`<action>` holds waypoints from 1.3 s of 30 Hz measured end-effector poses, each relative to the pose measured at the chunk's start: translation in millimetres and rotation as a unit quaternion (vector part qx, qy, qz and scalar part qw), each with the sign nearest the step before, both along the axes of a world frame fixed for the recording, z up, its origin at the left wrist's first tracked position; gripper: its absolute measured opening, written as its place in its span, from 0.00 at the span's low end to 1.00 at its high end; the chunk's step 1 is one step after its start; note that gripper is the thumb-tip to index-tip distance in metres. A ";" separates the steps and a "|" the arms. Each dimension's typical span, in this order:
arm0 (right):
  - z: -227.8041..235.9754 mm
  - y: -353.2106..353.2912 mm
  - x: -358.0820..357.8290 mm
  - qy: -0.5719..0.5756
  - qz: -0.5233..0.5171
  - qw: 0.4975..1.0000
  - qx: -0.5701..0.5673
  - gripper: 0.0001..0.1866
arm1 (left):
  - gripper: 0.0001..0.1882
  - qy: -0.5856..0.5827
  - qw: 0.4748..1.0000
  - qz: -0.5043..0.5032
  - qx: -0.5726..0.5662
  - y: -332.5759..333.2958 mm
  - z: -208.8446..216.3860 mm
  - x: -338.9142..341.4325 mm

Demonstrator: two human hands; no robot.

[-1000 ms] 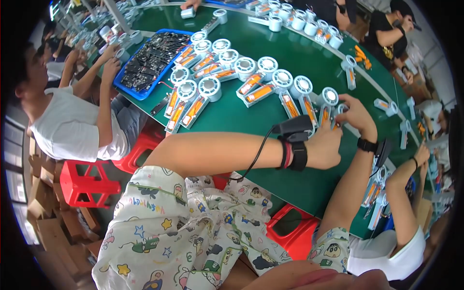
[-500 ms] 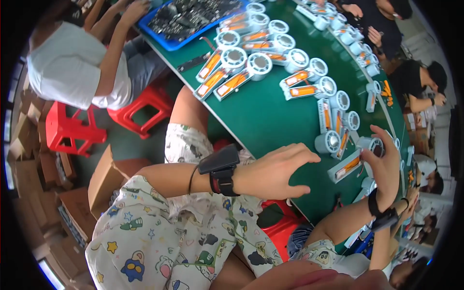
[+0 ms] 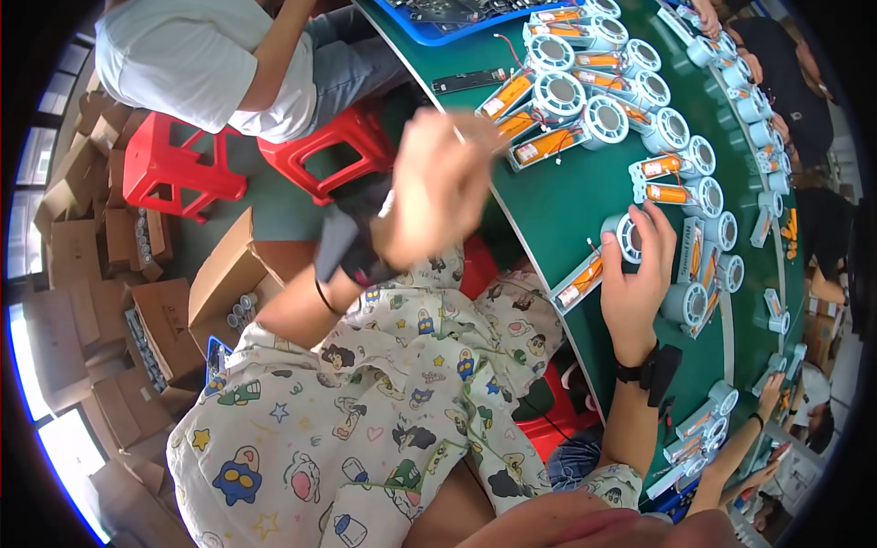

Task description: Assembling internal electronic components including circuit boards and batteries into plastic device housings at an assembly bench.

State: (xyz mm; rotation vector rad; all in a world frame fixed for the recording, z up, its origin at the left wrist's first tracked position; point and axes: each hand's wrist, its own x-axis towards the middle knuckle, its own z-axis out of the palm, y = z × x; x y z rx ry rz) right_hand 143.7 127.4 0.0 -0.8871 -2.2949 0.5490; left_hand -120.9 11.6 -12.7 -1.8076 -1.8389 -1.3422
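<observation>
At the near edge of the green table [image 3: 517,201], my right hand [image 3: 639,279] is closed on the round head of an open handheld fan [image 3: 579,285]. The fan is a pale blue-grey casing with an orange battery in its handle, lying with the handle toward the table edge. My left hand [image 3: 438,187] is raised above my lap, to the left of the table edge. Motion smears its fingers, so whether it holds anything is unclear. Beyond it lies a row of similar open fans [image 3: 548,143], with orange batteries and thin red wires.
A blue tray [image 3: 429,36] of dark parts stands at the far edge, near a black strip [image 3: 470,80]. Left of me are red stools [image 3: 333,151], a seated person in white [image 3: 174,68] and cardboard boxes [image 3: 219,274]. Other people work across the table.
My left hand has swung away from the table, up and left. My right hand has drawn the fan toward the near table edge. The view has shifted too.
</observation>
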 end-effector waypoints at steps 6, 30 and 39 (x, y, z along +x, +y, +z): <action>-14.6 1.4 -4.8 0.083 -0.016 0.993 0.086 0.15 | 0.19 0.161 0.969 0.096 -0.161 60.8 -17.7 -99.5; 9.7 -9.1 8.4 0.054 0.153 0.979 -0.119 0.10 | 0.17 -0.473 0.817 -0.202 -0.263 1.8 2.8 88.6; 3.8 -19.0 3.1 0.097 0.080 0.984 -0.127 0.07 | 0.18 -0.412 0.843 -0.231 -0.259 -7.6 6.8 95.2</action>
